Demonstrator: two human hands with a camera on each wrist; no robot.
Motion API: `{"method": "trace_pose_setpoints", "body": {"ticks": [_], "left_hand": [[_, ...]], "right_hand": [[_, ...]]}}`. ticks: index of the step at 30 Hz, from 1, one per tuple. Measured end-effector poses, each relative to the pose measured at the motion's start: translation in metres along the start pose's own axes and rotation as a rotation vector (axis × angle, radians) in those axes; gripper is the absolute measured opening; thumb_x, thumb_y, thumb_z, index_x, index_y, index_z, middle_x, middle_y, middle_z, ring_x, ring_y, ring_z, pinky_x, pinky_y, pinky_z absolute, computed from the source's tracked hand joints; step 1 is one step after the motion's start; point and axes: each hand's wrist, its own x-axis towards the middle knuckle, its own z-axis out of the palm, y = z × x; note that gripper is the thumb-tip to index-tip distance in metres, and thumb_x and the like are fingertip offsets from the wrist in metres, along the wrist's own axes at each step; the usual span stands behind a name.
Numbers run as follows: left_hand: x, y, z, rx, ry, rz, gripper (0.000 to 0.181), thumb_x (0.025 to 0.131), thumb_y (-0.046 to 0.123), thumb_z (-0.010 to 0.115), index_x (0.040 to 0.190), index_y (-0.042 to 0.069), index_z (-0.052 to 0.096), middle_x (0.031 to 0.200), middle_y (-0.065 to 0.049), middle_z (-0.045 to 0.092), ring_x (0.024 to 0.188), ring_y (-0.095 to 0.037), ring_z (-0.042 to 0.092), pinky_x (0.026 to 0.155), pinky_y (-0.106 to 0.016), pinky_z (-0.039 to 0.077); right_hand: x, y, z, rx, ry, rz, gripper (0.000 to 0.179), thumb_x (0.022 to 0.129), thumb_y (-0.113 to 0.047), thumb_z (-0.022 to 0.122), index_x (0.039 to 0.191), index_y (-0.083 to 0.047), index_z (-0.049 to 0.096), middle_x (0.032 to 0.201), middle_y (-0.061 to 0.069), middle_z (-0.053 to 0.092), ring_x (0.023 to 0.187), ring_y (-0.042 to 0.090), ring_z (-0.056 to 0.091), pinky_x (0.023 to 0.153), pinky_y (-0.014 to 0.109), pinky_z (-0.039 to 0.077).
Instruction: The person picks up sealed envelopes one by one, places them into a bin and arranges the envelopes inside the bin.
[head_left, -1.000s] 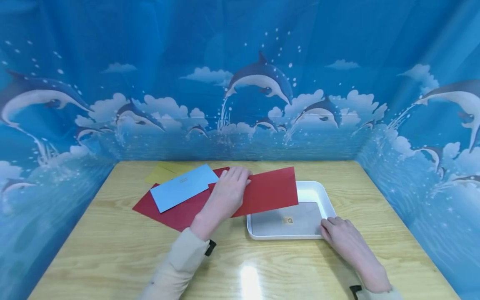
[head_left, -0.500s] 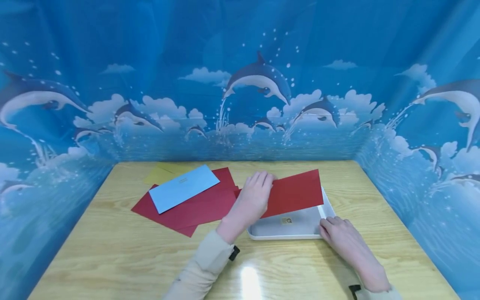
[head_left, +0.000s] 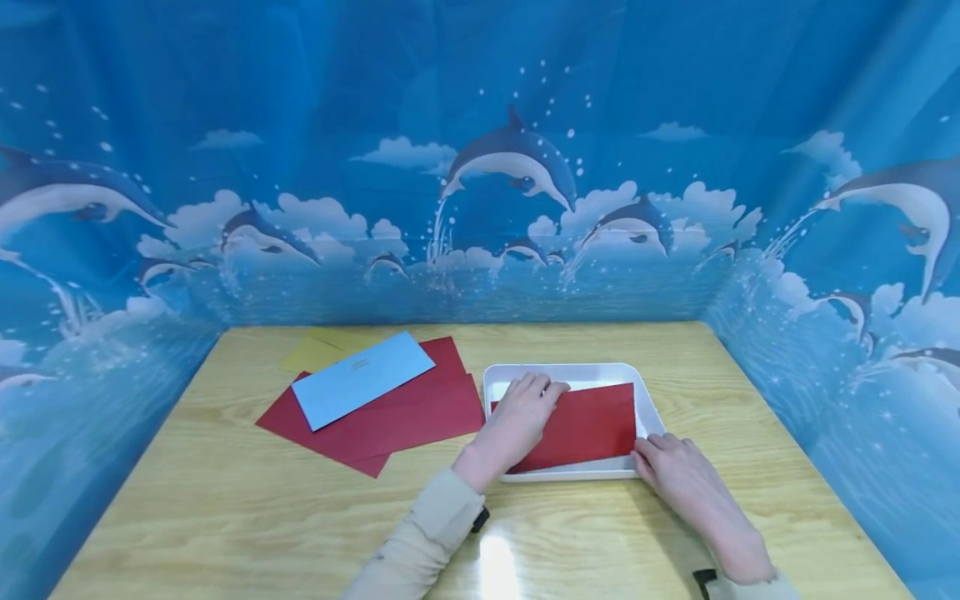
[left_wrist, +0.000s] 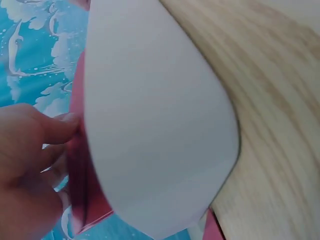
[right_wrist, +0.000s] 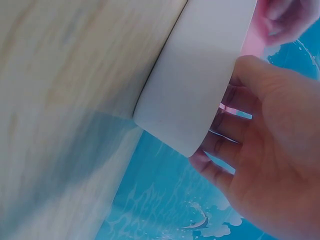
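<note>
Toward the table's right lies a shallow white tray (head_left: 651, 410). My left hand (head_left: 517, 429) pinches a red envelope (head_left: 588, 425) by its left part, low inside the tray and slightly tilted. In the left wrist view the thumb and fingers of that hand (left_wrist: 30, 160) hold the red envelope (left_wrist: 82, 180) just behind the white tray wall (left_wrist: 155, 115). At the tray's near right corner, my right hand (head_left: 686, 479) grips the rim, thumb outside and fingers over the edge. The right wrist view shows this hand (right_wrist: 280, 130) on the tray's side wall (right_wrist: 190, 80). The grey envelope in the tray is hidden under the red one.
Left of the tray, two more red envelopes (head_left: 420, 417) overlap on the wooden table (head_left: 225, 517). A light blue envelope (head_left: 363, 379) lies across them. Behind is a yellow envelope (head_left: 311, 352). A dolphin-print curtain (head_left: 480, 167) borders the table's back and sides.
My left hand has carried the red envelope rightward from above the envelope pile and lowered it into the tray, over the grey one. My right hand stays at the tray corner.
</note>
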Motion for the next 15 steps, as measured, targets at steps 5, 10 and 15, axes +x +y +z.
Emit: {"method": "trace_pose_setpoints", "body": {"ticks": [5,10,15], "left_hand": [[-0.0015,-0.0001,0.0033,0.030,-0.120,-0.011,0.052,0.094,0.003,0.070,0.143,0.014,0.057,0.131,-0.002,0.064,0.119,-0.019,0.059,0.099,-0.035,0.050],[-0.0036,-0.0012,0.0065,0.006,-0.201,-0.033,0.051,0.098,0.004,0.064,0.147,0.014,0.054,0.144,-0.003,0.059,0.130,-0.020,0.056,0.107,-0.037,0.046],[-0.0056,-0.0058,0.0083,0.010,-0.157,-0.039,0.037,0.103,0.013,0.060,0.140,0.016,0.062,0.138,-0.001,0.062,0.126,-0.018,0.059,0.105,-0.034,0.047]], "right_hand": [[0.0009,0.0004,0.0003,-0.008,0.010,-0.006,0.014,0.085,-0.009,0.074,0.079,-0.013,0.063,0.068,-0.006,0.047,0.067,0.016,0.049,0.059,0.034,0.040],[0.0012,0.0004,-0.0006,-0.007,0.010,-0.004,0.014,0.085,-0.009,0.074,0.079,-0.014,0.063,0.069,-0.007,0.046,0.068,0.016,0.050,0.060,0.034,0.041],[0.0007,-0.0004,-0.0012,0.001,-0.020,0.015,0.012,0.089,-0.011,0.073,0.081,-0.015,0.064,0.069,-0.007,0.047,0.069,0.016,0.051,0.062,0.036,0.042]]}}
